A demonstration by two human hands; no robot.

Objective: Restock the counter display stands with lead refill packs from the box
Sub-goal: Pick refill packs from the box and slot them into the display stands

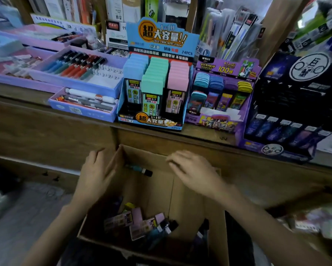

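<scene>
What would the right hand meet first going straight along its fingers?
Probably the teal refill pack lying at the far end of the cardboard box: the right hand points left toward it. Depth is unclear; it might pass above and reach the box's left wall.

Cardboard box (pixel 195 189) stands open-topped below the bench (pixel 23 104). Its mouth is free between the left hand (pixel 96 173) and the right hand (pixel 192 169). On the bench, the pen tray (pixel 80 110), blue display stand (pixel 161 35), purple display stand (pixel 226 68) and black display stand (pixel 295 89) are packed side by side. Header cards block the rear. Pockets are reachable from above and in front.
</scene>
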